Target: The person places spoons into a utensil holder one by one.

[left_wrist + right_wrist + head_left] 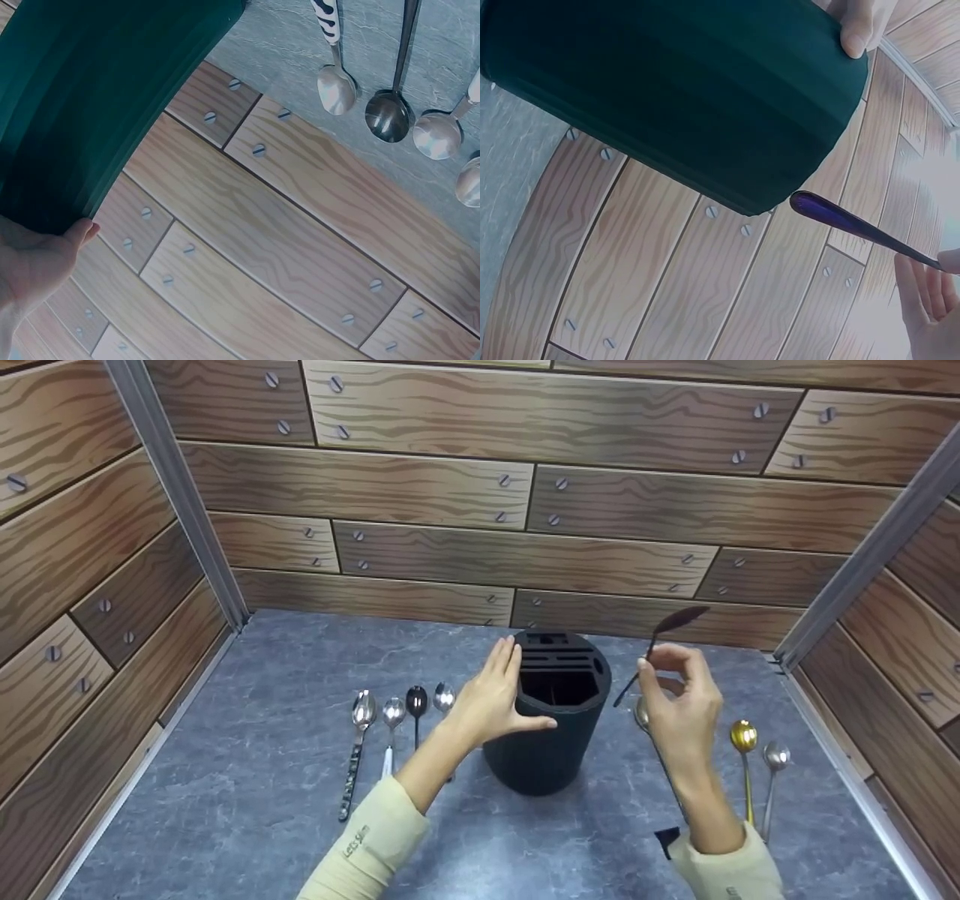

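A dark green, nearly black utensil holder with a slotted top stands upright mid-table. My left hand rests against its left side near the rim, fingers straight and thumb stretched across the front. Between thumb and fingertips, my right hand pinches a dark spoon, right of the holder and above the table. The spoon's bowl points up and its handle slants down towards the holder. In the right wrist view the spoon's handle looks purplish black, its end close beside the holder's rim.
Left of the holder lie several spoons, among them a black spoon. To the right are a long silver spoon, a gold spoon and another silver spoon. A small black piece sits near the right sleeve. Wood-patterned walls enclose the table.
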Demonstrator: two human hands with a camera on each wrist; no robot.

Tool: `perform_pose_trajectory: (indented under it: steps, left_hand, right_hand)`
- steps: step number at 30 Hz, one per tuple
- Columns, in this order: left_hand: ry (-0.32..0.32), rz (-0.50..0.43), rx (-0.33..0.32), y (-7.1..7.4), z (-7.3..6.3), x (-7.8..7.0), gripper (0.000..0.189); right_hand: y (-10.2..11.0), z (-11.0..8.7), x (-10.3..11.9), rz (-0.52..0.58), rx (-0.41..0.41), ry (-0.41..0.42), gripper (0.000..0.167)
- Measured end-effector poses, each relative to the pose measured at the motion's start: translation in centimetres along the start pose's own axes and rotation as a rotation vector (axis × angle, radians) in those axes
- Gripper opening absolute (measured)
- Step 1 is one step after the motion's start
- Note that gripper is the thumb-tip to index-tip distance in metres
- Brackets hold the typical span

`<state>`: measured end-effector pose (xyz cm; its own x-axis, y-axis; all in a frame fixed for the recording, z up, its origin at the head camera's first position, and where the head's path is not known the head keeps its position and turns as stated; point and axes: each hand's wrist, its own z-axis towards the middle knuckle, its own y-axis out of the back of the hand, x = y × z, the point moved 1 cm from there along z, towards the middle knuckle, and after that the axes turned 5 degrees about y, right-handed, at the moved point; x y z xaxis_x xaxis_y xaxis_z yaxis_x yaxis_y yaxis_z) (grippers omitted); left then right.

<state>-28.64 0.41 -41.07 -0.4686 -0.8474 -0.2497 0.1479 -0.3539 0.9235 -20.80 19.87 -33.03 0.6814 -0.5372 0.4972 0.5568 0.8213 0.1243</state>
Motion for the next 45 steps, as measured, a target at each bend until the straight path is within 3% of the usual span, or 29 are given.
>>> perform_pose_trajectory:
  steps: [5,11,19,29,41,45]
  left_hand:
    - [-0.002,-0.007,-0.003,0.0,0.0,0.0,0.117]
    - [0.002,-0.011,-0.011,0.0,0.1,0.1,0.117]
    - [-0.001,-0.009,-0.012,-0.1,0.1,0.0,0.117]
    - [-0.010,-0.013,-0.026,-0.1,0.1,-0.1,0.117]
    - [-0.006,-0.015,-0.032,0.0,0.0,0.0,0.116]
    - [0.001,-0.003,-0.024,-0.1,0.0,0.0,0.117]
  right_hand:
    - [-0.2,0.1,-1.7,0.024,-0.009,-0.006,0.019]
    - [-1.2,0.6,-2.0,0.063,0.007,-0.007,0.018]
    - [-2.9,0.7,-3.5,0.087,0.072,-0.081,0.018]
    - [-4.3,-0.1,-5.6,-0.049,0.191,-0.082,0.016]
    - [-4.6,-0.6,-6.8,-0.137,0.268,-0.088,0.013]
    - [-4.5,-0.6,-7.1,-0.184,0.343,-0.076,0.014]
